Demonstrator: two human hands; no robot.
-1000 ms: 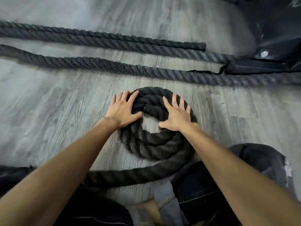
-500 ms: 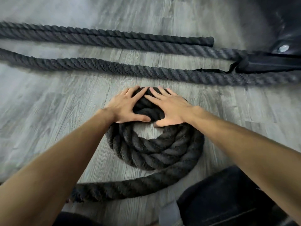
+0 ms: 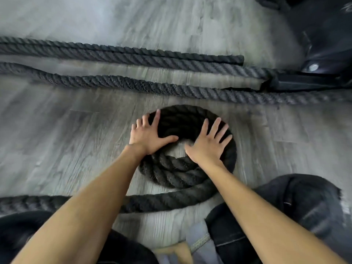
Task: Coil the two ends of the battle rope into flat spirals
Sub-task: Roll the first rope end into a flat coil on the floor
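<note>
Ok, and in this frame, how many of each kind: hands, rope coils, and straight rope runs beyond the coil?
Bare hands: 2, left hand and right hand, both flat on the coil.
Dark twisted-rope coil: 1
Straight grey rope runs beyond it: 3
Total: 6

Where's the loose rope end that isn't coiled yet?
Head view, upper right of centre: the loose end lies on the floor beyond the coil, against a straight rope run, just left of the black strap.
</note>
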